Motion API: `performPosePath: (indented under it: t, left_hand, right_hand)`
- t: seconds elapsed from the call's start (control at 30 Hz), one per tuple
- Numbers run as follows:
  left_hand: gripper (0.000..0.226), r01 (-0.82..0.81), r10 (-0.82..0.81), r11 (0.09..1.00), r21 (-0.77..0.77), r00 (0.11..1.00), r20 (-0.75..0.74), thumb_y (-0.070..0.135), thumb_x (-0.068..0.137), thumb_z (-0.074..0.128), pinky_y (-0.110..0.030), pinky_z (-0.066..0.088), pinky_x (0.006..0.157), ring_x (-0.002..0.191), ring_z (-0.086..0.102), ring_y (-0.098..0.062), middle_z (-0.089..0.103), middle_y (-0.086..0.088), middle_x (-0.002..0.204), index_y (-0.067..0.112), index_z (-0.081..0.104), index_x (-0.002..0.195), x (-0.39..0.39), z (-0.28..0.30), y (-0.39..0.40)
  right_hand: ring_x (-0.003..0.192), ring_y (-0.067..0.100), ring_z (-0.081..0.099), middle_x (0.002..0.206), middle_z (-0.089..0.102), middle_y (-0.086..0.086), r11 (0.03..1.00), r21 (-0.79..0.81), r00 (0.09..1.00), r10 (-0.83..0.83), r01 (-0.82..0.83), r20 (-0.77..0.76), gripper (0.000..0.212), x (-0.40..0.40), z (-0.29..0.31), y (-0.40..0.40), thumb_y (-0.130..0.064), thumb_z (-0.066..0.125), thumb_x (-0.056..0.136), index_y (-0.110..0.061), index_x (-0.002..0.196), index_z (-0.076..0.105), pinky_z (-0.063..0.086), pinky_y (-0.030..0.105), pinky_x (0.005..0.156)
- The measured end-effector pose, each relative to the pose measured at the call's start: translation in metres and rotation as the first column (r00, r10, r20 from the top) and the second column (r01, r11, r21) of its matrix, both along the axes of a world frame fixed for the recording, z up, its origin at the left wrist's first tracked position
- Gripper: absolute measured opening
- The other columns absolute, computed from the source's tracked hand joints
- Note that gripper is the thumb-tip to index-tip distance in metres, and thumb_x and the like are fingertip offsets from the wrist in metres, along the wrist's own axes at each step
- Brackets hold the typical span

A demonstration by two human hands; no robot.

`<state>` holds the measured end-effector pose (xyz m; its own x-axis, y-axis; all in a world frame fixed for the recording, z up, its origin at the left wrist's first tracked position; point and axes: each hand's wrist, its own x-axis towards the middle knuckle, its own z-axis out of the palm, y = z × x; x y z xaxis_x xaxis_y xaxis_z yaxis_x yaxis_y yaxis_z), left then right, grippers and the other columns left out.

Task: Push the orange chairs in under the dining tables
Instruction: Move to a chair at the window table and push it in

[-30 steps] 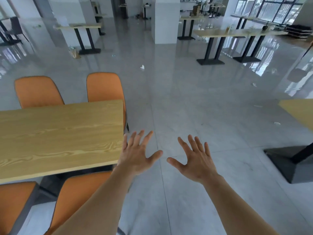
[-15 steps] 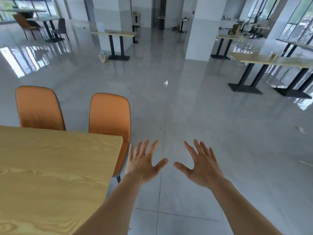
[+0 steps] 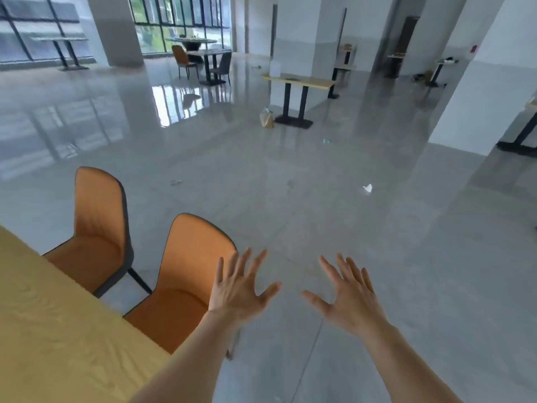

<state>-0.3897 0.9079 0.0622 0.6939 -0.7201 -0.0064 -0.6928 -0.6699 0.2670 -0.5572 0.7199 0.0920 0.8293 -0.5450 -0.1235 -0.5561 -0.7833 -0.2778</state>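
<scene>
Reaching out over the grey floor (image 3: 377,242), my left hand (image 3: 238,295) and right hand (image 3: 351,301) are spread, each grip released and holding nothing. Two orange chairs sit at the wooden counter (image 3: 58,344): the near chair (image 3: 186,274) beside my left hand, the far chair (image 3: 98,228) beyond it, both seats showing.

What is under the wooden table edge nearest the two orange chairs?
The front edges of both seats, near chair and far chair, reach the wooden table edge. The tabletop hides whatever lies further under it. Both hands, left and right, touch nothing.
</scene>
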Motion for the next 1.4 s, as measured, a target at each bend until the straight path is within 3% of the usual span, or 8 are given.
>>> performPosePath:
  t: [0.23,0.5,0.6,0.7,0.93,1.17,1.3,1.4]
  left_hand:
    - [0.088,-0.333,0.329,0.942,-0.045,0.942,-0.069,0.09,0.084,0.013,-0.05,-0.007,0.124,0.156,-0.003,-0.02,0.005,0.005,0.17,0.045,-0.004,0.158,0.128,-0.004,-0.084]
    - [0.089,-0.66,0.642,0.749,-0.056,0.744,-0.184,0.09,0.085,0.018,-0.049,-0.007,0.125,0.156,-0.002,-0.019,0.004,0.005,0.17,0.045,-0.003,0.158,0.296,-0.069,-0.12]
    - [0.091,-0.781,0.757,0.622,-0.052,0.617,-0.214,0.092,0.082,0.016,-0.05,-0.007,0.125,0.156,-0.001,-0.019,0.006,0.004,0.17,0.044,-0.002,0.158,0.333,-0.077,-0.113]
    - [0.092,-0.884,0.853,0.461,-0.075,0.465,-0.239,0.095,0.079,0.01,-0.048,-0.011,0.124,0.156,-0.002,-0.021,0.007,0.003,0.17,0.047,-0.004,0.157,0.356,-0.071,-0.094]
    - [0.089,-0.998,0.978,-0.046,-0.042,-0.036,-0.207,0.094,0.081,0.013,-0.046,-0.011,0.124,0.156,-0.002,-0.018,0.007,0.007,0.169,0.048,-0.002,0.156,0.355,-0.078,-0.049]
    - [0.089,-0.842,0.826,-0.538,0.046,-0.537,-0.173,0.094,0.078,0.004,-0.046,-0.009,0.124,0.156,0.0,-0.02,0.004,0.007,0.17,0.051,-0.007,0.155,0.302,-0.095,-0.092]
    - [0.093,-0.707,0.685,-0.699,0.105,-0.705,-0.183,0.097,0.072,0.0,-0.05,-0.005,0.125,0.155,0.0,-0.021,0.001,0.007,0.17,0.052,-0.007,0.154,0.289,-0.105,-0.151]
    - [0.094,-0.661,0.637,-0.74,0.121,-0.747,-0.191,0.099,0.072,0.003,-0.05,-0.008,0.124,0.155,0.0,-0.02,0.0,0.008,0.17,0.053,-0.008,0.153,0.293,-0.115,-0.189]
  right_hand:
    - [0.16,0.022,-0.007,0.174,-0.005,0.004,0.948,0.006,0.948,0.317,-0.317,-0.013,0.098,0.201,0.009,-0.122,-0.089,0.035,0.084,-0.042,0.163,0.002,-0.005,0.043,0.129]
    - [0.16,0.026,-0.003,0.174,-0.003,0.008,0.754,-0.015,0.749,0.649,-0.656,-0.133,0.106,0.467,-0.043,-0.169,-0.095,0.026,0.076,-0.041,0.163,0.0,-0.001,0.046,0.129]
    - [0.16,0.026,-0.003,0.174,-0.003,0.008,0.62,-0.007,0.612,0.773,-0.785,-0.167,0.102,0.552,-0.045,-0.156,-0.092,0.033,0.081,-0.041,0.163,0.0,-0.001,0.046,0.129]
    - [0.16,0.026,-0.001,0.174,-0.001,0.008,0.454,0.01,0.447,0.88,-0.891,-0.16,0.109,0.618,-0.038,-0.116,-0.097,0.019,0.072,-0.04,0.163,0.001,0.0,0.046,0.129]
    - [0.159,0.026,-0.004,0.174,-0.003,0.007,-0.065,0.089,-0.081,0.981,-0.994,-0.178,0.112,0.698,-0.057,0.0,-0.101,0.014,0.071,-0.039,0.163,0.0,0.004,0.048,0.129]
    - [0.159,0.025,-0.008,0.174,0.001,0.003,-0.574,0.153,-0.594,0.785,-0.804,-0.179,0.103,0.71,-0.094,0.058,-0.094,0.03,0.081,-0.039,0.163,0.001,0.009,0.05,0.129]
    - [0.159,0.026,-0.009,0.174,0.0,0.005,-0.738,0.145,-0.749,0.624,-0.659,-0.223,0.104,0.7,-0.11,0.054,-0.096,0.024,0.08,-0.038,0.162,-0.002,0.002,0.052,0.129]
    - [0.159,0.026,-0.01,0.174,-0.001,0.004,-0.802,0.146,-0.804,0.531,-0.579,-0.266,0.108,0.693,-0.123,0.048,-0.099,0.022,0.075,-0.04,0.162,-0.002,-0.002,0.052,0.129]
